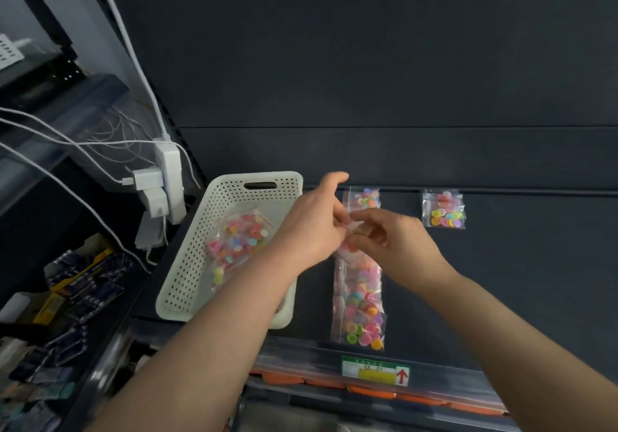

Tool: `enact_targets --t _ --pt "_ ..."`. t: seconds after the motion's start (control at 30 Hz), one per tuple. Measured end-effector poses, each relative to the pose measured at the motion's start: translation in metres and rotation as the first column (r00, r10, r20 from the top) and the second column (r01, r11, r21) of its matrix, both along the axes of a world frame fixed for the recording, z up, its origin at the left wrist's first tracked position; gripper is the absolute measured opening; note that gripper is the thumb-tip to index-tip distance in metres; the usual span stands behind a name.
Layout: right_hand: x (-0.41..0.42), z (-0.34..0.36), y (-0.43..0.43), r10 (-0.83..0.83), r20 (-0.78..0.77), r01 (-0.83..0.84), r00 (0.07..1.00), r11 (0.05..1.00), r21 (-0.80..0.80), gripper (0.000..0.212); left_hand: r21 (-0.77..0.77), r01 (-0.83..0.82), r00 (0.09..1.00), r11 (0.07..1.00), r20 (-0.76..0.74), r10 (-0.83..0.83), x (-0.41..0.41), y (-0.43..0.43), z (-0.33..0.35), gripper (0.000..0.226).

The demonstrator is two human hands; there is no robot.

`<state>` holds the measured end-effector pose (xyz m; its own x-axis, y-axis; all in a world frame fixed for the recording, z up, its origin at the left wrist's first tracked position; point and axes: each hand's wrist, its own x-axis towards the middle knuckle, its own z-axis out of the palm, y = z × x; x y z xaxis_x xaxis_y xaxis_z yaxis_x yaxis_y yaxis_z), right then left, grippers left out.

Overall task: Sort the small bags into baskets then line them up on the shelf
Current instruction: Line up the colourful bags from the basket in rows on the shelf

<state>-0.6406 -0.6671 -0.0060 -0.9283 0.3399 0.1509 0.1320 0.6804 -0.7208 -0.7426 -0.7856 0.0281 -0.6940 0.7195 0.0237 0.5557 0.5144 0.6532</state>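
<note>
Hands met over the dark shelf [501, 281], both sets of fingers pinched narrow on the top edge of one small clear bag [355, 227] of coloured discs. The left hand [314, 227] gripped it from the basket side and the right hand [398, 244] from the opposite side; how much of the bag each held could not be told, since the fingers hid it.

Below the fingers, toward the person, a column of overlapping bags [359, 301] lay flat on the shelf, its long axis running from the fingers straight back to the shelf's front edge. Just beyond the fingers another bag [366, 197] lay against the back wall, and a further bag [443, 209] sat well off past the right hand.

The white perforated basket [187, 281] stood just beside the left hand, already holding several bags [239, 241]. In my judgement the coming move turned on that: the basket lay to the left of the pinched bag, so the left hand was the nearer one to carry it across.
</note>
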Motion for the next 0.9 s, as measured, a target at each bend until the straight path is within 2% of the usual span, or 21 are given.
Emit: enact_targets --t 0.07,0.1,0.17,0.23,0.27,0.33,0.43,0.6,0.67,0.77,0.9 --pt "0.015 -0.003 0.014 -0.103 0.015 0.104 0.995 0.985 -0.141 0.01 0.054 -0.037 0.994 0.998 0.109 0.031 0.011 0.011 -0.005 0.078" --pt "0.022 -0.004 0.021 -0.16 0.017 0.158 0.987 0.952 -0.264 0.004 0.078 -0.071 0.981 0.994 0.185 0.056 0.016 0.016 -0.008 0.074" --pt "0.037 -0.006 0.032 -0.241 0.041 0.225 0.97 0.813 -0.537 0.009 0.068 -0.121 0.941 0.99 0.326 0.092 0.026 0.025 -0.014 0.057" --pt "0.05 -0.007 0.042 -0.275 0.064 0.241 0.959 0.681 -0.692 0.009 0.045 -0.141 0.881 0.989 0.461 0.104 0.037 0.034 -0.02 0.029" --pt "0.057 -0.008 0.048 -0.28 0.078 0.251 0.957 0.661 -0.707 0.006 0.059 -0.157 0.854 0.986 0.509 0.106 0.042 0.039 -0.023 0.016" --pt "0.068 -0.009 0.058 -0.285 0.107 0.276 0.952 0.659 -0.699 0.006 0.087 -0.194 0.842 0.977 0.527 0.12 0.051 0.05 -0.027 0.005" --pt "0.081 -0.011 0.071 -0.323 0.128 0.315 0.938 0.634 -0.707 0.013 0.08 -0.177 0.853 0.981 0.51 0.112 0.062 0.064 -0.031 0.003" --pt "0.092 -0.016 0.085 -0.317 0.192 0.346 0.929 0.557 -0.755 0.017 0.029 -0.129 0.906 0.991 0.409 0.106 0.067 0.081 -0.039 0.02" --pt "0.095 -0.018 0.089 -0.333 0.214 0.371 0.918 0.535 -0.759 0.018 0.001 -0.121 0.916 0.993 0.385 0.112 0.068 0.084 -0.042 0.017" --pt "0.096 -0.022 0.096 -0.385 0.242 0.436 0.89 0.568 -0.699 0.014 -0.032 -0.105 0.94 0.994 0.323 0.11 0.07 0.089 -0.046 0.014" --pt "0.093 -0.021 0.105 -0.447 0.216 0.45 0.868 0.526 -0.722 0.014 -0.086 -0.081 0.953 0.993 0.286 0.103 0.071 0.096 -0.048 0.011"
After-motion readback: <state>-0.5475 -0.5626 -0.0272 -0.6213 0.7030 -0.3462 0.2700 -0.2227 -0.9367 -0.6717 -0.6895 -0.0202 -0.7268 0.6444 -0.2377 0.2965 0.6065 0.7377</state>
